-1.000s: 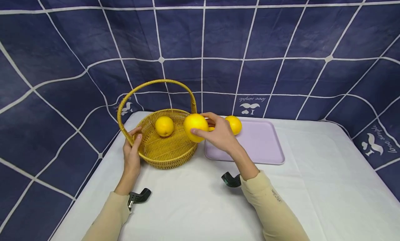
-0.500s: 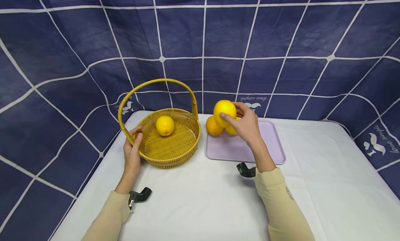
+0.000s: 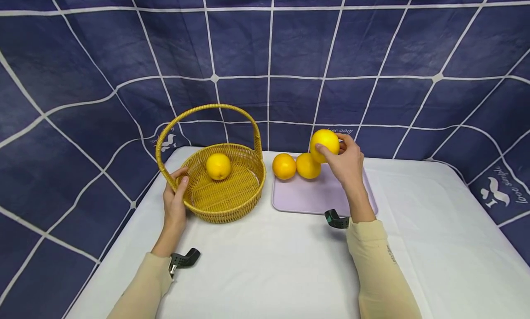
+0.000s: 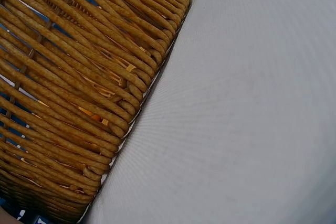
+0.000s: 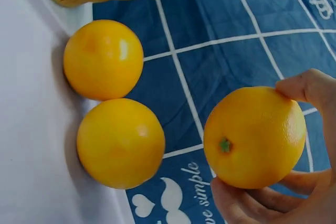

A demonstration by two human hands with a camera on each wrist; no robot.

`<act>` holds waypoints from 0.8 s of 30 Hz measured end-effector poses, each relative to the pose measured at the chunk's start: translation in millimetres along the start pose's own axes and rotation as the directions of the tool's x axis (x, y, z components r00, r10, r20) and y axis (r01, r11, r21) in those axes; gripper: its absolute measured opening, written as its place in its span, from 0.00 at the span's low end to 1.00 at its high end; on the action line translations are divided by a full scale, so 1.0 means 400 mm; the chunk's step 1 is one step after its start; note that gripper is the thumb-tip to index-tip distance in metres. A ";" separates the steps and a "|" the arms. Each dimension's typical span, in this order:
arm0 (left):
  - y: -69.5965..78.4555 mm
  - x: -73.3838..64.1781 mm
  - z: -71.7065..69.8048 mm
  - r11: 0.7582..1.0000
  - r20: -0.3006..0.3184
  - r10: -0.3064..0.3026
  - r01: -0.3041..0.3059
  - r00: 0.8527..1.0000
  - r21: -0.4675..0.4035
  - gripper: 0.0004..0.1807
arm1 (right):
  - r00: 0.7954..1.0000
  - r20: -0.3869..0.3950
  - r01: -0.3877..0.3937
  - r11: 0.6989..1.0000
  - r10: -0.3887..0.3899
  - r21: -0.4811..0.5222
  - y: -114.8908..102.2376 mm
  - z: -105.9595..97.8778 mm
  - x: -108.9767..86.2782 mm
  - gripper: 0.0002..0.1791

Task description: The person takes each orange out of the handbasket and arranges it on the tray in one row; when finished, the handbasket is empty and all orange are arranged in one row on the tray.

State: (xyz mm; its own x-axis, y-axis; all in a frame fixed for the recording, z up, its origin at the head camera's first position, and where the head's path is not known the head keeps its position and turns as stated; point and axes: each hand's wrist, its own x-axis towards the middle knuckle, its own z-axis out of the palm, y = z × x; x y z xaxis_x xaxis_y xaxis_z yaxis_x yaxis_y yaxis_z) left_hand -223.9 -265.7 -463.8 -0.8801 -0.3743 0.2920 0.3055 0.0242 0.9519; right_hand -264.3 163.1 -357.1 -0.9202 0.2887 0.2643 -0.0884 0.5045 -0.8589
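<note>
My right hand point(image 3: 348, 161) grips an orange point(image 5: 254, 139) between thumb and fingers, above the back of the lilac tray point(image 3: 314, 199). Two more oranges lie on the tray's back left part: one at the left point(image 3: 284, 166) and one beside it point(image 3: 308, 166), touching or nearly so. With my left hand point(image 3: 175, 204) I hold the left rim of a woven basket point(image 3: 225, 213), thumb on the inside near the foot of its handle. A single orange point(image 3: 218, 166) sits inside the basket toward the back. The left wrist view is filled by the basket's woven side point(image 4: 79, 77) and white cloth.
The basket's tall arched handle point(image 3: 207, 107) rises over its opening. White cloth point(image 3: 256, 264) covers the table. A dark blue curtain with white grid lines point(image 3: 298, 98) hangs right behind the basket and tray. Black wrist devices point(image 3: 185, 258) stick out from both sleeves.
My right hand has carried its orange from beside the basket's right rim rightward and back over the tray, uncovering the two oranges there. The left hand and basket have stayed put.
</note>
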 end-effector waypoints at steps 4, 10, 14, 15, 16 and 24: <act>0.002 0.002 -0.001 1.000 -0.001 0.001 -0.001 1.000 -0.010 0.23 | 0.999 -0.031 -0.022 0.999 0.021 -0.026 0.013 0.006 0.004 0.42; 0.003 0.002 -0.003 1.000 0.008 -0.008 0.008 1.000 -0.009 0.24 | 0.995 -0.056 -0.089 0.994 0.085 -0.066 0.048 0.005 0.013 0.43; 0.003 0.001 -0.005 1.000 0.007 -0.010 0.010 1.000 -0.010 0.24 | 0.990 -0.032 -0.137 0.986 0.135 -0.093 0.079 0.005 0.018 0.44; 0.003 0.001 -0.005 1.000 0.008 -0.010 0.010 1.000 -0.011 0.24 | 0.989 -0.024 -0.149 0.984 0.147 -0.098 0.086 0.004 0.019 0.43; 0.003 0.001 -0.005 1.000 0.009 -0.012 0.012 1.000 -0.013 0.24 | 0.987 -0.016 -0.160 0.981 0.159 -0.107 0.093 0.004 0.019 0.43; 0.000 0.002 -0.001 1.000 0.009 -0.022 0.022 1.000 -0.010 0.24 | 0.971 0.023 -0.231 0.959 0.237 -0.163 0.141 0.013 0.023 0.46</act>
State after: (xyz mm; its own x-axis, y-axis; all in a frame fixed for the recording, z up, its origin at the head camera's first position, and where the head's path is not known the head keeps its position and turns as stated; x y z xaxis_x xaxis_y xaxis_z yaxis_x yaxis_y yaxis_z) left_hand -224.4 -266.1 -463.6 -0.8901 -0.3660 0.2715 0.2892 0.0068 0.9572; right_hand -279.7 190.1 -405.5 -0.9234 0.3814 0.0426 0.1896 0.5498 -0.8135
